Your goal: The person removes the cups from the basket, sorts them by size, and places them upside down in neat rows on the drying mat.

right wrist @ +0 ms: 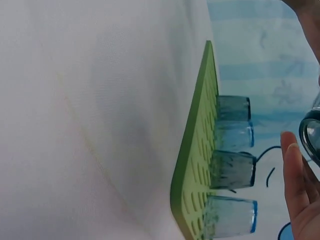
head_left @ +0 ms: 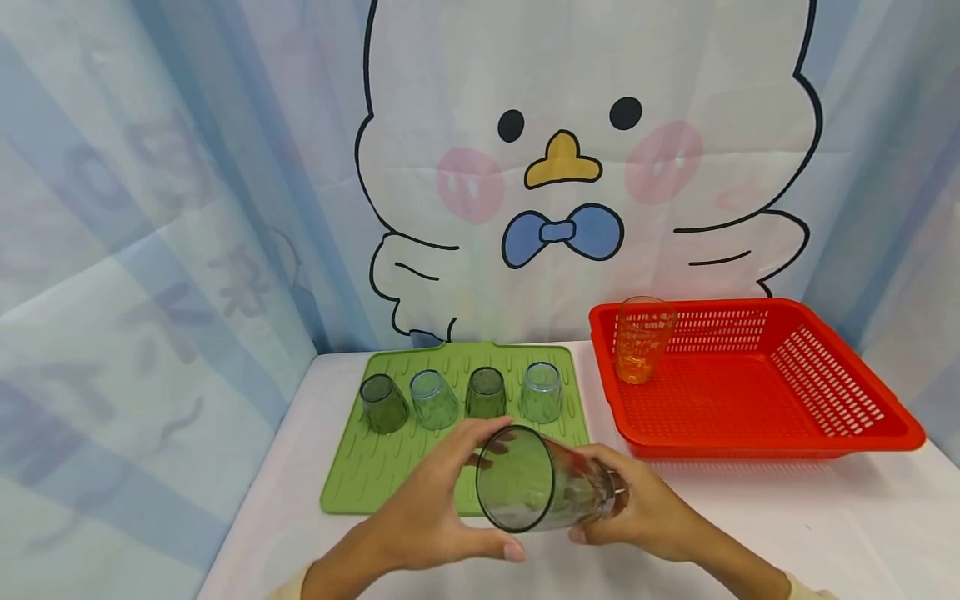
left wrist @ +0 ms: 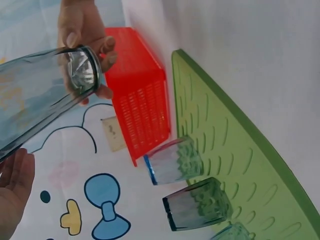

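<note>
A tall grey-green drinking glass (head_left: 577,487) is held sideways in the air, its mouth toward the left and its base to the right. My right hand (head_left: 645,508) grips it at the base end, as the left wrist view also shows. Around the mouth end my left hand (head_left: 427,512) spreads its thumb and fingers, the thumb apart from the glass. In the left wrist view, the left fingers (left wrist: 17,185) lie fairly straight beside the glass. Behind both hands, several short glasses (head_left: 433,400) stand in a row on a green ridged mat (head_left: 375,479).
A red perforated plastic basket (head_left: 750,417) sits at the right of the white-covered table (head_left: 281,492). One tall clear glass (head_left: 645,337) leans inside its left end. Behind the table hangs a curtain (head_left: 555,283) with a cartoon bird.
</note>
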`<control>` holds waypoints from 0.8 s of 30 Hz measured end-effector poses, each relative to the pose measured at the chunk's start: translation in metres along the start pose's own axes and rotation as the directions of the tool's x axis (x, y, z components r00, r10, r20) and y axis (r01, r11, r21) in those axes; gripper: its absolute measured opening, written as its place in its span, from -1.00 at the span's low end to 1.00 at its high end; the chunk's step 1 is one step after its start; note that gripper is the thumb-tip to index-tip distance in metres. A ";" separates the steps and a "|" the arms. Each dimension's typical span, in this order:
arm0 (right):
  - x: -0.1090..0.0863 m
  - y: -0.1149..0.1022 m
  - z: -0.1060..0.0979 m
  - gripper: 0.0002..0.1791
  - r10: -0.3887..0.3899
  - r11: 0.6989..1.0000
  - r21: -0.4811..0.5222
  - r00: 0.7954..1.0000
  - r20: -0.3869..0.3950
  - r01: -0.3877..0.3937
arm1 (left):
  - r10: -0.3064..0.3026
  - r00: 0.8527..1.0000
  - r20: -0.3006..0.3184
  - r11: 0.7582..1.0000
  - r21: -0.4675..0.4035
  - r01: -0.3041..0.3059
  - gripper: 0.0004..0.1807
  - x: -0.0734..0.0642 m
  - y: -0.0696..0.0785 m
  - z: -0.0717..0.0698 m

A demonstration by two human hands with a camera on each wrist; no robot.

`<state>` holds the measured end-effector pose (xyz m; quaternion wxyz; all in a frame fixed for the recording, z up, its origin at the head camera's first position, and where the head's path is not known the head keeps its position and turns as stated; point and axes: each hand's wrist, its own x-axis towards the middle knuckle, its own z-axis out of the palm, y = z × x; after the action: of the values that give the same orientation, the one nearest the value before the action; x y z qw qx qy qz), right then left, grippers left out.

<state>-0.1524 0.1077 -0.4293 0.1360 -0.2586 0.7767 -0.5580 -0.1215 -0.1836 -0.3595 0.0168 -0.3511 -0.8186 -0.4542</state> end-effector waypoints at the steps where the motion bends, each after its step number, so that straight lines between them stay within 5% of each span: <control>1: -0.001 -0.001 -0.001 -0.28 0.004 1.000 -0.011 1.000 -0.013 -0.004 | -0.008 1.000 -0.001 1.000 0.005 0.008 0.10 0.000 -0.001 0.000; 9: -0.005 -0.004 -0.013 -0.27 -0.033 0.999 -0.003 0.998 -0.058 0.033 | -0.113 0.993 0.015 0.993 0.036 0.113 0.13 -0.004 -0.009 -0.002; 24: -0.010 -0.011 -0.024 -0.27 -0.070 0.997 -0.020 0.993 -0.098 0.068 | -0.200 0.979 0.047 0.980 0.032 0.198 0.10 -0.005 -0.025 0.002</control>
<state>-0.1530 0.1298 -0.4120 0.0761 -0.2586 0.7777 -0.5679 -0.1316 -0.1935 -0.3813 -0.0444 -0.2784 -0.8559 -0.4336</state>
